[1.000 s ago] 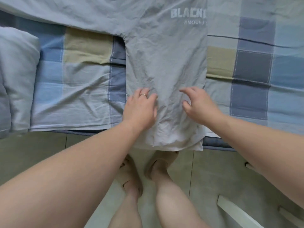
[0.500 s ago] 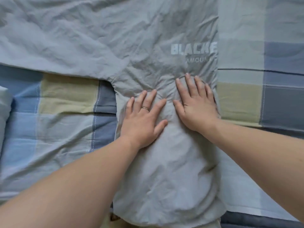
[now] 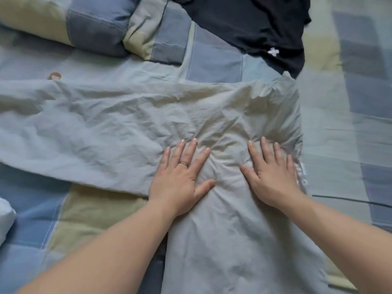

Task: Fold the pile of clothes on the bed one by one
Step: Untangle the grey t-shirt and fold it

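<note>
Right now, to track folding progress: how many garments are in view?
2: the wrinkled pale grey shirt spread centrally, the crumpled black garment beyond it. Pale cloth at left edge may be another.

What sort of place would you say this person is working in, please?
Most likely a bedroom. The surface is a blue, grey and beige checked bed cover, a matching pillow lies at the far left, and the left hand and right hand press a grey garment flat, a dark garment beyond.

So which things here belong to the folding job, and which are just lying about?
Job: pale grey wrinkled garment, left hand and right hand pressing flat on it; crumpled dark navy garment.
Lying about: rolled blue-and-beige checked quilt; checked bedsheet.
</note>
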Motion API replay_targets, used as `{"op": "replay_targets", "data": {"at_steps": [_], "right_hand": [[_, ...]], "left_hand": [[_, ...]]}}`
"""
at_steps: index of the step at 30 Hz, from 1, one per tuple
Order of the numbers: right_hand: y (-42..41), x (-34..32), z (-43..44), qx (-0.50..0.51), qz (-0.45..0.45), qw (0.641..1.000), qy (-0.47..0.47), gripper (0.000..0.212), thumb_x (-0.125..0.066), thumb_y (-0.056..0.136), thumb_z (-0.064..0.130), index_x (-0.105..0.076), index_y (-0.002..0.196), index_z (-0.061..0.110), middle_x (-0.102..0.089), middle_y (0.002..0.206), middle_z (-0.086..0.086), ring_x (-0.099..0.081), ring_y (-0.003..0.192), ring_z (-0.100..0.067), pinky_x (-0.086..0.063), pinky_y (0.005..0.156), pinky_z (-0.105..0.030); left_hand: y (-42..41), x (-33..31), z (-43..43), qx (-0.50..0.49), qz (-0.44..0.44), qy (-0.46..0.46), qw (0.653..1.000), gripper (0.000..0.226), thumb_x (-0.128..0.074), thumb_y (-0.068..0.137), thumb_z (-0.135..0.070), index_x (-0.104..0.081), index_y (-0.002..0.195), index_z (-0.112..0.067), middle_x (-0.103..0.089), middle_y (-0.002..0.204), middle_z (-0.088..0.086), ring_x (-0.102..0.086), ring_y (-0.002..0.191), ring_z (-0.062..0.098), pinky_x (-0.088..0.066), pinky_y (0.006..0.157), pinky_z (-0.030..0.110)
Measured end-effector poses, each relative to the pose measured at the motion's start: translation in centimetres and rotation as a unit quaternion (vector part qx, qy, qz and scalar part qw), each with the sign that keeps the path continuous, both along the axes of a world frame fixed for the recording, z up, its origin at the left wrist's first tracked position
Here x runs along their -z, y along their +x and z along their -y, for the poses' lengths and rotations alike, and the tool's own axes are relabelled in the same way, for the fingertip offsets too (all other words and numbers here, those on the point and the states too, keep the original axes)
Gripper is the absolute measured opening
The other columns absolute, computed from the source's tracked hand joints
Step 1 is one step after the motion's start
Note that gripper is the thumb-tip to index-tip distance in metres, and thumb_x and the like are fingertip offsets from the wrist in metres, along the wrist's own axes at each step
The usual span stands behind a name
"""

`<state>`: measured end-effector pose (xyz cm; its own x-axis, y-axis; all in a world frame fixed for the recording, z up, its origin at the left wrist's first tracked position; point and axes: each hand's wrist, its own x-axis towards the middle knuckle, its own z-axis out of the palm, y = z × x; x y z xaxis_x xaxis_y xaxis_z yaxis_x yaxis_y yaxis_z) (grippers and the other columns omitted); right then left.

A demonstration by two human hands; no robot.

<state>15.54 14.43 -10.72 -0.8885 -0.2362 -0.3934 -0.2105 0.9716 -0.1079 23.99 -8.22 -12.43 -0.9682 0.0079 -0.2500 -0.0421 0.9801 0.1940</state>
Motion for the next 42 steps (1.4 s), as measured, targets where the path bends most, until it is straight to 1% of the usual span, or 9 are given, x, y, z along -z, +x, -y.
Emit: {"op": "replay_targets", "data": {"at_steps": [12, 22, 25, 28, 33, 35, 37, 39, 42], "right_hand": [[-7.7, 0.6, 19.8, 0.158, -0.007, 0.987, -0.010, 0.078, -0.025, 0.099, 0.065, -0.001, 0.161, 0.025, 0.010, 0.169, -0.006, 0.010, 0.155, -0.029, 0.003, 0.123, -0.053], [0.6, 0.7, 45.2, 0.004, -0.035, 0.996, -0.087, 0.078, -0.021, 0.101, 0.061, 0.002, 0.161, 0.017, 0.012, 0.168, -0.004, 0.014, 0.155, -0.024, 0.009, 0.123, -0.051], [3.9, 0.8, 51.8, -0.058, -0.027, 0.992, -0.109, 0.078, -0.018, 0.101, 0.061, 0.008, 0.160, 0.018, 0.018, 0.167, -0.002, 0.020, 0.153, -0.021, 0.017, 0.121, -0.049], [6.4, 1.1, 55.7, -0.107, -0.013, 0.987, -0.121, 0.076, -0.019, 0.102, 0.057, 0.011, 0.160, 0.018, 0.020, 0.167, 0.000, 0.024, 0.152, -0.018, 0.020, 0.120, -0.046], [5.8, 0.3, 55.6, -0.146, 0.036, 0.979, -0.136, 0.074, -0.025, 0.103, 0.054, 0.009, 0.161, 0.024, 0.019, 0.167, 0.006, 0.021, 0.152, -0.014, 0.016, 0.122, -0.045], [5.1, -0.7, 54.5, -0.179, 0.070, 0.971, -0.145, 0.070, -0.031, 0.103, 0.049, 0.001, 0.161, 0.027, 0.014, 0.168, 0.009, 0.015, 0.154, -0.013, 0.011, 0.124, -0.044], [4.4, -1.9, 53.3, -0.180, 0.106, 0.960, -0.188, 0.057, -0.038, 0.104, 0.041, -0.025, 0.158, 0.025, -0.009, 0.168, 0.008, -0.002, 0.155, -0.016, -0.001, 0.125, -0.045], [4.1, -3.6, 51.7, -0.122, 0.153, 0.945, -0.263, 0.038, -0.046, 0.104, 0.034, -0.052, 0.139, 0.021, -0.046, 0.150, 0.007, -0.034, 0.146, -0.020, -0.024, 0.120, -0.042], [3.6, -6.7, 48.5, 0.033, 0.233, 0.905, -0.355, 0.036, -0.050, 0.104, 0.035, -0.056, 0.138, 0.023, -0.060, 0.134, 0.008, -0.053, 0.126, -0.010, -0.039, 0.102, -0.023]], "left_hand": [[-7.2, -1.1, 24.0, -0.095, 0.037, -0.018, 0.995, 0.077, -0.019, 0.093, -0.076, 0.008, 0.158, -0.043, 0.016, 0.168, -0.006, 0.014, 0.155, 0.020, 0.007, 0.124, 0.047], [-4.2, -4.3, 44.5, -0.070, 0.141, -0.052, 0.986, 0.090, -0.044, 0.089, -0.076, 0.006, 0.157, -0.045, 0.013, 0.168, -0.010, 0.008, 0.155, 0.018, -0.004, 0.123, 0.054], [-3.0, -5.6, 48.8, -0.081, 0.104, -0.080, 0.988, 0.091, -0.058, 0.080, -0.077, -0.018, 0.154, -0.043, -0.013, 0.167, -0.006, -0.015, 0.152, 0.021, -0.021, 0.116, 0.052], [-2.1, -6.3, 51.2, -0.127, 0.057, -0.129, 0.982, 0.082, -0.062, 0.072, -0.081, -0.045, 0.134, -0.031, -0.045, 0.143, 0.002, -0.041, 0.131, 0.027, -0.033, 0.101, 0.044], [-0.9, -7.2, 52.3, -0.216, 0.123, -0.137, 0.959, 0.067, -0.061, 0.073, -0.084, -0.045, 0.092, -0.021, -0.061, 0.095, 0.001, -0.056, 0.099, 0.027, -0.035, 0.079, 0.037], [-0.7, -7.8, 51.8, -0.252, 0.159, -0.082, 0.951, 0.057, -0.066, 0.077, -0.076, -0.046, 0.079, -0.022, -0.057, 0.085, -0.001, -0.055, 0.087, 0.026, -0.037, 0.074, 0.035], [-0.6, -8.6, 50.8, -0.260, 0.160, -0.003, 0.952, 0.042, -0.071, 0.082, -0.061, -0.053, 0.079, -0.023, -0.062, 0.089, 0.001, -0.057, 0.086, 0.027, -0.042, 0.073, 0.035], [-0.5, -9.8, 49.4, -0.235, 0.128, 0.060, 0.962, 0.029, -0.069, 0.087, -0.050, -0.064, 0.088, -0.022, -0.067, 0.095, 0.003, -0.060, 0.091, 0.028, -0.048, 0.077, 0.035], [-0.9, -13.5, 46.1, -0.212, 0.109, 0.109, 0.965, 0.027, -0.065, 0.091, -0.044, -0.064, 0.084, -0.017, -0.067, 0.090, 0.007, -0.062, 0.088, 0.029, -0.044, 0.066, 0.032]]}}
